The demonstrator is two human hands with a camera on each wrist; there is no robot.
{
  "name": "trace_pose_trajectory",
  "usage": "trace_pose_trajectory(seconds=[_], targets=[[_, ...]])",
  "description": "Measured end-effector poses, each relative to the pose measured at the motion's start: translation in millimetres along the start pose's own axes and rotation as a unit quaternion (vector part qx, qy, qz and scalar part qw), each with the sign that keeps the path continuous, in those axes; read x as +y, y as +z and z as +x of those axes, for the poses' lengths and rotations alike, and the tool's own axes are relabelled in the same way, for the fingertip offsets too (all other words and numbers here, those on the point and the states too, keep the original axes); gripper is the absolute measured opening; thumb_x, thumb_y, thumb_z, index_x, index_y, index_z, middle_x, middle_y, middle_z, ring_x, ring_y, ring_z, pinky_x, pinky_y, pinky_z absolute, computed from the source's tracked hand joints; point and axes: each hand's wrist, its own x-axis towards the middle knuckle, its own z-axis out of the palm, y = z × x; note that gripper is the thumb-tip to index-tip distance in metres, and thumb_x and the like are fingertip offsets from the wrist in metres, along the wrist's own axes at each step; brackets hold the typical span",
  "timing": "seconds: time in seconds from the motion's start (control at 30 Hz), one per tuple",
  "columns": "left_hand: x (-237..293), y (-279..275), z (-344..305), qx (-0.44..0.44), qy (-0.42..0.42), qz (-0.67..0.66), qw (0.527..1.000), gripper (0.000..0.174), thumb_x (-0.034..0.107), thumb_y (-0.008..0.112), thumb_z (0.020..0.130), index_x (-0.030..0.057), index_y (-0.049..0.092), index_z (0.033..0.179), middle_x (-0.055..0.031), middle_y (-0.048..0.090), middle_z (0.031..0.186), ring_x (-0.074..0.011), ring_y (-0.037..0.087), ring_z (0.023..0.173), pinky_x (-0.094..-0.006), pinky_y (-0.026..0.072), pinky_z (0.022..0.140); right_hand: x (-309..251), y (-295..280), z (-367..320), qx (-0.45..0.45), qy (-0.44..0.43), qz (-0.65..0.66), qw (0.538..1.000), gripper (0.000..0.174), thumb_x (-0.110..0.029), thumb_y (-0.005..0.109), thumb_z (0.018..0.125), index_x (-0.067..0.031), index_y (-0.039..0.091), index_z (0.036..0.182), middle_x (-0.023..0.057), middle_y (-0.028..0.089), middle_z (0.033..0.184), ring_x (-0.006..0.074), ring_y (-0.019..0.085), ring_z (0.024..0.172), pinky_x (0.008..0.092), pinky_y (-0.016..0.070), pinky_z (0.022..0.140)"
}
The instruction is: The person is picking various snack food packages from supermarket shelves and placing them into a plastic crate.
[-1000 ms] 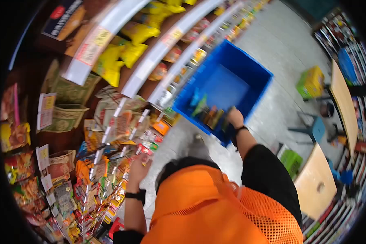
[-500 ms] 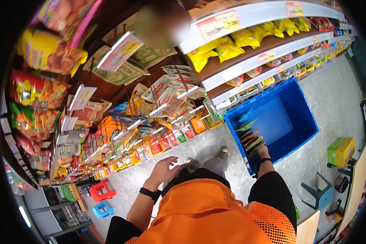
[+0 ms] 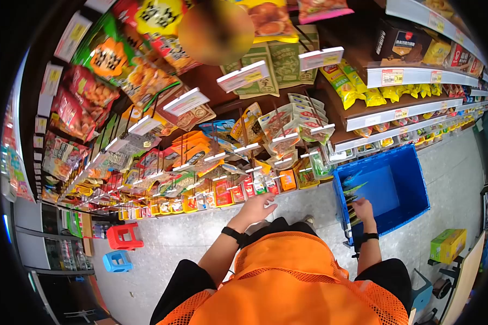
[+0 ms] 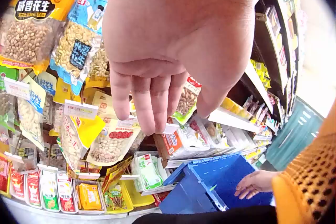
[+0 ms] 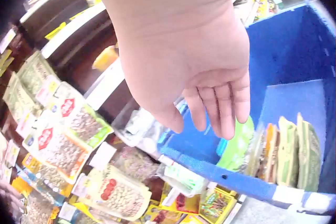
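Observation:
My right hand (image 3: 364,210) reaches over the near side of a large blue crate (image 3: 420,187). In the right wrist view its fingers are relaxed, with nothing in the palm, and the fingertips overlap a bright green packet (image 5: 237,148). Beside that packet, several thin snack packets (image 5: 287,153) stand on edge along the crate's wall. My left hand (image 3: 255,209) hovers in front of the hanging snack rack, empty, fingers extended. Behind it in the left wrist view hang peanut bags (image 4: 113,142), a blue nut bag (image 4: 76,40) and an orange one (image 4: 31,29).
Shelves with yellow bags (image 3: 344,86) run to the right behind the crate. On the floor at left stand a red stool (image 3: 124,236) and a blue stool (image 3: 117,261). A yellow-green box (image 3: 448,245) and a table edge (image 3: 463,276) are at the right.
The head view has swung left, bringing more of the hanging rack into sight and the crate farther right. My left hand has come forward toward the rack; the right stays at the crate.

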Motion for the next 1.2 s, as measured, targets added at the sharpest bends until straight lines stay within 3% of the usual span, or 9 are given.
trace_pose_trajectory(seconds=[0.17,0.37,0.53,0.83,0.9,0.97,1.03,1.1,1.2], targets=[[-37,-34,-11,0.038,0.052,-0.004,0.998,0.041,0.030,0.070,0.090,0.0025,0.065,0.121,-0.0140,0.073,0.109,-0.0267,0.071,0.094,-0.0377,0.0564,0.083,-105,31,-10,-0.021,-0.117,0.007,0.993,0.028,-0.029,0.069,0.080,-0.0032,0.074,0.088,0.0199,0.072,0.091,0.0386,0.069,0.090,0.0451,0.0549,0.081],[-101,-70,-42,0.069,-0.020,-0.045,0.996,0.045,0.035,0.067,0.089,0.0056,0.066,0.122,-0.0141,0.073,0.108,-0.0308,0.071,0.094,-0.0420,0.0565,0.082,-216,76,-39,-0.101,-0.240,-0.027,0.965,0.031,-0.031,0.069,0.081,-0.0042,0.074,0.094,0.0200,0.072,0.090,0.0385,0.070,0.089,0.0450,0.0550,0.081],[-173,-70,-90,0.115,-0.019,-0.053,0.992,0.040,0.031,0.070,0.088,0.0043,0.066,0.116,-0.0125,0.074,0.100,-0.0292,0.072,0.088,-0.0391,0.0574,0.079,-293,109,-80,-0.138,-0.232,-0.031,0.962,0.023,-0.026,0.069,0.084,-0.0051,0.073,0.093,0.0161,0.073,0.087,0.0330,0.071,0.080,0.0429,0.0566,0.074],[-284,-70,-198,0.184,-0.150,-0.150,0.960,0.036,0.029,0.071,0.083,0.0051,0.069,0.111,-0.0131,0.074,0.097,-0.0292,0.072,0.080,-0.0410,0.0559,0.075,-367,180,-108,-0.190,-0.331,-0.139,0.914,0.015,-0.021,0.070,0.083,-0.0068,0.071,0.088,0.0120,0.072,0.080,0.0280,0.071,0.072,0.0411,0.0559,0.068],[-318,-77,-215,0.325,-0.218,-0.190,0.901,0.028,0.025,0.072,0.083,0.0049,0.070,0.102,-0.0134,0.073,0.090,-0.0291,0.071,0.076,-0.0403,0.0557,0.071,-385,192,-117,-0.204,-0.332,-0.139,0.910,0.015,-0.020,0.070,0.084,-0.0063,0.071,0.090,0.0122,0.072,0.080,0.0280,0.070,0.072,0.0405,0.0559,0.068],[-377,-89,-222,0.522,-0.270,-0.125,0.800,0.020,0.021,0.072,0.082,0.0037,0.068,0.092,-0.0135,0.071,0.081,-0.0297,0.068,0.070,-0.0400,0.0543,0.067,-399,203,-126,-0.217,-0.330,-0.136,0.909,0.016,-0.019,0.069,0.085,-0.0058,0.072,0.092,0.0124,0.072,0.080,0.0280,0.070,0.072,0.0399,0.0558,0.067],[-397,-149,-230,0.650,-0.300,-0.101,0.691,0.017,0.018,0.072,0.082,0.0030,0.065,0.085,-0.0129,0.066,0.071,-0.0269,0.063,0.063,-0.0393,0.0524,0.064,-409,212,-130,-0.250,-0.328,-0.129,0.902,0.018,-0.024,0.070,0.084,-0.0076,0.071,0.091,0.0117,0.072,0.081,0.0286,0.070,0.072,0.0413,0.0559,0.069],[-431,-207,-242,0.693,-0.276,-0.155,0.648,0.017,0.014,0.073,0.081,0.0021,0.064,0.090,-0.0103,0.066,0.077,-0.0211,0.063,0.069,-0.0356,0.0511,0.067,-425,223,-142,-0.284,-0.355,-0.147,0.878,0.019,-0.025,0.069,0.085,-0.0075,0.070,0.093,0.0123,0.072,0.084,0.0287,0.070,0.074,0.0412,0.0559,0.069],[-495,-275,-242,0.730,-0.146,-0.195,0.639,0.039,0.008,0.077,0.079,0.0009,0.059,0.113,-0.0095,0.066,0.104,-0.0190,0.062,0.092,-0.0339,0.0506,0.082,-467,235,-164,-0.327,-0.409,-0.193,0.830,0.021,-0.026,0.068,0.086,-0.0076,0.069,0.096,0.0133,0.071,0.090,0.0286,0.070,0.078,0.0413,0.0557,0.071]])
